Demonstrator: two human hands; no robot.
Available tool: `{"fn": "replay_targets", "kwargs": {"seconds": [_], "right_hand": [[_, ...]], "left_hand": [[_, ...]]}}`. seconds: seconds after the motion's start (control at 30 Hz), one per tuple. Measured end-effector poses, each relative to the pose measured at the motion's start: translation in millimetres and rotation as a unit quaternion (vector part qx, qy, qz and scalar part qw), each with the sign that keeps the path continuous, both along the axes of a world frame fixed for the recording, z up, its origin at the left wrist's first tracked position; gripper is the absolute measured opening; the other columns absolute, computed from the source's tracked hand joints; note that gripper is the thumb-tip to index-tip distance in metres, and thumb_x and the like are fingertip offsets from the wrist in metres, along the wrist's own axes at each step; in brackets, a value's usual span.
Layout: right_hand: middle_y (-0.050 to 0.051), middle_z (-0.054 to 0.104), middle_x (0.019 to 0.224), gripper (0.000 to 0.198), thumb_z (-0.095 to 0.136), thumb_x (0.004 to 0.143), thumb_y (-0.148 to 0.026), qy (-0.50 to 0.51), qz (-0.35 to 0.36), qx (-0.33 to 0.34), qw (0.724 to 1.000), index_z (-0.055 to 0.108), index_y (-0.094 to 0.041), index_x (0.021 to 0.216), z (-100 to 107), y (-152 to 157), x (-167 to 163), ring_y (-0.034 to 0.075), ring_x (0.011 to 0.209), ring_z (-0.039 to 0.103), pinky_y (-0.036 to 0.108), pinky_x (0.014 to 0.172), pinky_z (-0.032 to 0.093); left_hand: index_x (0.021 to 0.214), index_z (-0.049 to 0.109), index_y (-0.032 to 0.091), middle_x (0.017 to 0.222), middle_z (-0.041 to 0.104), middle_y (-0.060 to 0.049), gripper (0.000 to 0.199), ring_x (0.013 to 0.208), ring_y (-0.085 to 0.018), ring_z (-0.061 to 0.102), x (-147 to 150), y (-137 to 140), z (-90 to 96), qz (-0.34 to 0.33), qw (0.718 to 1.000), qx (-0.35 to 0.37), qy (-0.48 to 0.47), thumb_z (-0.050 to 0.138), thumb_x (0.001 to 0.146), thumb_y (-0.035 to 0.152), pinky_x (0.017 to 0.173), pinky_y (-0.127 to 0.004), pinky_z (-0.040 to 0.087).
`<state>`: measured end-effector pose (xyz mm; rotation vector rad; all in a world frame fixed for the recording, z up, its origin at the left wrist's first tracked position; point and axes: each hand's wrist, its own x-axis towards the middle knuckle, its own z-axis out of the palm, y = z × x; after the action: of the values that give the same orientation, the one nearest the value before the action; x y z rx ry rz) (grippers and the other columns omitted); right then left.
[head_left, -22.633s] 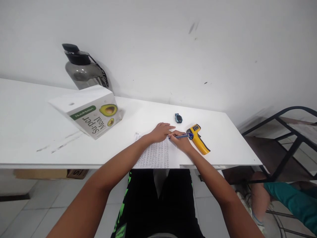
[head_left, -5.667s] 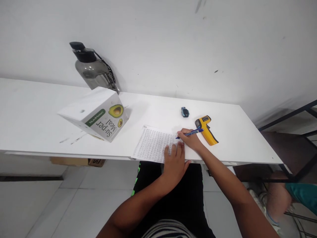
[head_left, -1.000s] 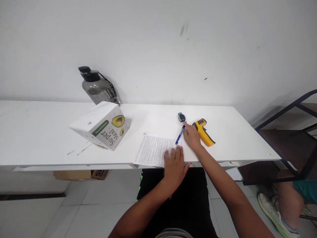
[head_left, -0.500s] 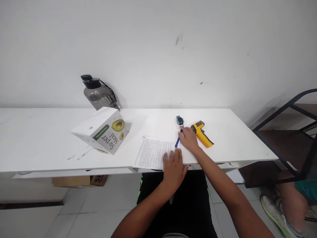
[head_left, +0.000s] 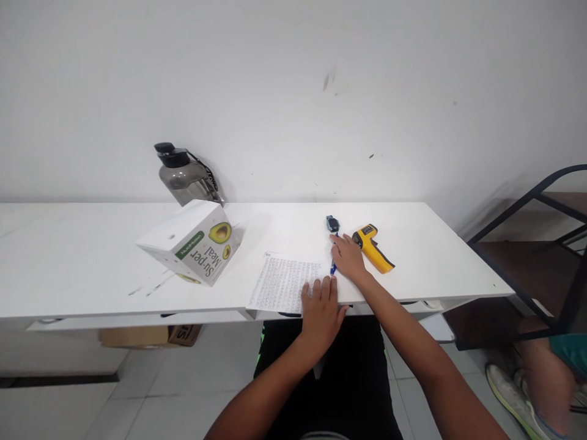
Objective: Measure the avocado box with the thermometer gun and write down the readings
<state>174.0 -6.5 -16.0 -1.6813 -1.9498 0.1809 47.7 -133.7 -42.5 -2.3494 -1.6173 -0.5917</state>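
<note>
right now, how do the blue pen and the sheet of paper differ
The pen is slim and blue, while the sheet is broad and white with rows of dark marks. The pen is partly hidden by the right hand; the sheet is partly covered by the left hand. The sheet reaches the desk's front edge; the pen does not.

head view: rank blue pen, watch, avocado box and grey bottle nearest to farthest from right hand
1. Blue pen, partly under the right hand
2. Watch, just beyond the hand
3. Avocado box, off left
4. Grey bottle, behind the box
</note>
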Motion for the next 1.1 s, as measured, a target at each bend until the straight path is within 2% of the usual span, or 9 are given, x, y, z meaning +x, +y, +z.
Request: {"fn": "replay_targets", "kwargs": {"seconds": [0.2, 0.43, 0.67, 0.73, 0.83, 0.9, 0.97, 1.03, 1.1], "right_hand": [[0.01, 0.039, 0.151, 0.045, 0.034, 0.095, -0.026, -0.066, -0.003, -0.047, 0.997, 0.056, -0.018, 0.133, 7, -5, -3, 0.031, 0.141, 0.03, 0.051, 0.109, 0.03], [0.008, 0.051, 0.143, 0.046, 0.038, 0.092, -0.024, -0.017, 0.01, -0.039, 0.999, 0.054, -0.017, 0.135, 5, -3, 0, 0.025, 0.134, 0.042, 0.045, 0.11, 0.031], [0.009, 0.052, 0.141, 0.043, 0.039, 0.092, -0.023, -0.003, 0.011, -0.036, 0.999, 0.058, -0.018, 0.129, 5, -4, 1, 0.025, 0.134, 0.043, 0.046, 0.11, 0.031], [0.01, 0.053, 0.141, 0.042, 0.039, 0.091, -0.022, 0.0, 0.013, -0.029, 0.999, 0.059, -0.017, 0.128, 4, -4, 1, 0.025, 0.133, 0.044, 0.046, 0.11, 0.031], [0.011, 0.054, 0.139, 0.041, 0.04, 0.091, -0.022, 0.011, 0.016, -0.015, 1.0, 0.061, -0.017, 0.126, 1, -2, 1, 0.025, 0.131, 0.046, 0.047, 0.108, 0.034], [0.012, 0.057, 0.135, 0.039, 0.039, 0.092, -0.025, 0.038, 0.023, 0.02, 0.999, 0.062, -0.017, 0.123, 2, -4, 2, 0.025, 0.128, 0.049, 0.046, 0.106, 0.037], [0.012, 0.06, 0.131, 0.038, 0.037, 0.093, -0.027, 0.065, 0.048, 0.093, 0.992, 0.064, -0.018, 0.119, 6, -10, 6, 0.024, 0.124, 0.052, 0.043, 0.102, 0.04], [0.011, 0.063, 0.125, 0.037, 0.035, 0.094, -0.028, 0.063, 0.066, 0.173, 0.981, 0.065, -0.018, 0.115, 13, -22, 14, 0.023, 0.119, 0.055, 0.041, 0.099, 0.042], [0.012, 0.066, 0.114, 0.034, 0.039, 0.093, -0.03, 0.023, 0.025, 0.204, 0.978, 0.067, -0.018, 0.11, 21, -38, 28, 0.025, 0.111, 0.058, 0.041, 0.096, 0.042]], "left_hand": [[0.139, 0.047, 0.017, 0.135, 0.054, -0.012, 0.058, 0.12, -0.031, 0.048, 0, 1, 0.5, -0.009, 1.0, 0.005, -0.002, 0.046, 0.09, 0.048, 0.106, -0.055, 0.032], [0.139, 0.048, 0.018, 0.135, 0.054, -0.012, 0.056, 0.121, -0.032, 0.048, 1, 0, 5.5, -0.011, 1.0, -0.015, -0.004, 0.048, 0.09, 0.046, 0.106, -0.055, 0.032], [0.141, 0.043, 0.013, 0.143, 0.048, -0.012, 0.062, 0.129, -0.034, 0.043, -2, -6, 18.2, -0.025, 0.997, -0.072, -0.02, 0.045, 0.09, 0.049, 0.109, -0.058, 0.029], [0.14, 0.044, 0.013, 0.146, 0.045, -0.012, 0.063, 0.132, -0.034, 0.041, -3, -9, 20.7, -0.038, 0.996, -0.067, -0.033, 0.044, 0.09, 0.051, 0.109, -0.057, 0.029], [0.137, 0.047, 0.016, 0.149, 0.042, -0.01, 0.057, 0.136, -0.032, 0.036, -8, -15, 24.5, -0.054, 0.996, -0.022, -0.059, 0.045, 0.09, 0.048, 0.11, -0.055, 0.028], [0.135, 0.049, 0.019, 0.148, 0.042, -0.009, 0.051, 0.137, -0.032, 0.034, -18, -19, 28.0, -0.043, 0.995, 0.015, -0.084, 0.047, 0.091, 0.044, 0.111, -0.054, 0.026], [0.132, 0.05, 0.019, 0.146, 0.043, -0.012, 0.047, 0.137, -0.032, 0.033, -37, -22, 32.3, -0.014, 0.992, 0.053, -0.116, 0.05, 0.09, 0.04, 0.111, -0.054, 0.025], [0.13, 0.05, 0.016, 0.144, 0.044, -0.016, 0.046, 0.138, -0.032, 0.032, -65, -22, 36.9, 0.03, 0.981, 0.107, -0.16, 0.054, 0.088, 0.036, 0.111, -0.053, 0.027], [0.132, 0.046, 0.014, 0.144, 0.04, -0.02, 0.053, 0.139, -0.033, 0.03, -102, -19, 41.4, 0.101, 0.959, 0.154, -0.216, 0.058, 0.086, 0.035, 0.111, -0.053, 0.027]]}}
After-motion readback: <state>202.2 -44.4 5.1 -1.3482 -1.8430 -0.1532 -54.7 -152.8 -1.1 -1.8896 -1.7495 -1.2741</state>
